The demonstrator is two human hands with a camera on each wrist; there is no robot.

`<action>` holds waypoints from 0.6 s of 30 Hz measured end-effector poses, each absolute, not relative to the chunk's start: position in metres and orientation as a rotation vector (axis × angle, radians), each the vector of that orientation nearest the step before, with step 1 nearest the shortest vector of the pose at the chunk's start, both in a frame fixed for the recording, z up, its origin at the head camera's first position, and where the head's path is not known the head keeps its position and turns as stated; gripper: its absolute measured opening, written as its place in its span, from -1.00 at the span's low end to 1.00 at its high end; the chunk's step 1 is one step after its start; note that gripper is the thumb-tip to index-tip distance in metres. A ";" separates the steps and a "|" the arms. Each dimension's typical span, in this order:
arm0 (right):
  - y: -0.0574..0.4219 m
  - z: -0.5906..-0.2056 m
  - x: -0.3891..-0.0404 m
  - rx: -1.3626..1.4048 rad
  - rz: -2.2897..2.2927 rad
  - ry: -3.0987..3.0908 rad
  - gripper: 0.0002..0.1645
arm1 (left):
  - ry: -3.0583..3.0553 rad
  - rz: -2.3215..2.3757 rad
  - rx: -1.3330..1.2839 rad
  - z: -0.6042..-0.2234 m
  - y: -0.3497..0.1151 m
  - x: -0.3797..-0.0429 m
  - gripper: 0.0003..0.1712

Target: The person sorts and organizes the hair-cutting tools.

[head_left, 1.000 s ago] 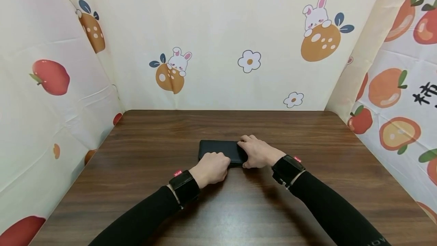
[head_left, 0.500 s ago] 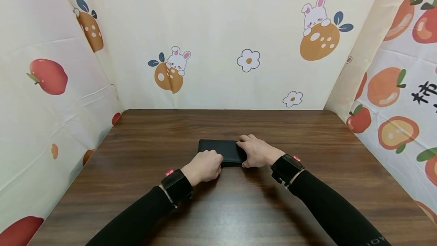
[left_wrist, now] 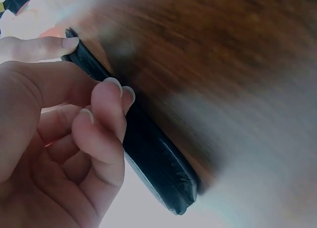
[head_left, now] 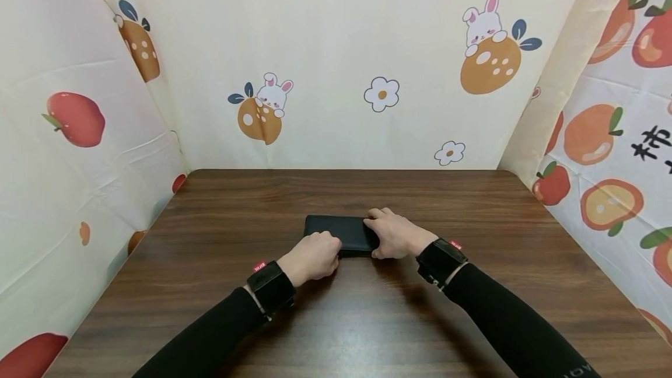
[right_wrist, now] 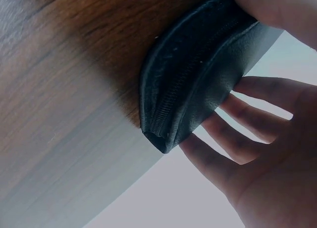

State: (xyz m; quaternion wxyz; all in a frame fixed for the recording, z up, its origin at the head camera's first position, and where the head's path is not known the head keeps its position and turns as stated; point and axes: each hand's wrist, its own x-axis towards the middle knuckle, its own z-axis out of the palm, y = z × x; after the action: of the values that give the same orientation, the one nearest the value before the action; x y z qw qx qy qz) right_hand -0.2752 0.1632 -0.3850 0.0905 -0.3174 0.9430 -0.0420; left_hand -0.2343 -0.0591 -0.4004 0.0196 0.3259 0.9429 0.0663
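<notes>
A black zippered wallet (head_left: pixel 340 228) lies flat on the wooden table, with its long side toward me. My right hand (head_left: pixel 397 234) grips its right end, thumb at the front edge and fingers spread over the top and back. In the right wrist view, zipper teeth (right_wrist: pixel 181 84) run along the wallet's edge. My left hand (head_left: pixel 313 256) is at the front edge, thumb and forefinger pinched together with the other fingers curled. In the left wrist view those fingertips (left_wrist: pixel 111 92) meet right at the wallet's edge (left_wrist: pixel 158 156); whatever small part they pinch is hidden.
The brown wooden table (head_left: pixel 252 203) stretches around the wallet on all sides. A fruit-and-bunny printed curtain (head_left: pixel 336 74) stands behind it and along both sides. Each wrist wears a black strapped band (head_left: pixel 272 286).
My left hand has slid a little to the left along the wallet's front edge, then stayed nearly still over the last half second. The right hand and the wallet have hardly moved.
</notes>
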 end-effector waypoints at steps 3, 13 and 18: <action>0.163 -0.385 -0.275 -0.928 -0.118 2.803 -0.09 | 2.917 0.220 0.991 -0.400 -0.061 -0.234 -0.80; 0.163 -0.386 -0.275 -0.924 -0.104 2.800 -0.09 | 2.928 0.209 0.962 -0.398 -0.068 -0.233 -0.82; 0.164 -0.385 -0.275 -0.943 -0.128 2.793 -0.10 | 2.945 0.240 0.953 -0.399 -0.076 -0.232 -0.78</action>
State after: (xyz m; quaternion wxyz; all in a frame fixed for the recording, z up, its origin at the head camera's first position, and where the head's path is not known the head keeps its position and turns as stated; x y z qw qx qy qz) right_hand -0.2750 0.1639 -0.3855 0.0954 -0.3181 0.9422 -0.0431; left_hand -0.2323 -0.0757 -0.3992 0.0187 0.3068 0.9484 0.0773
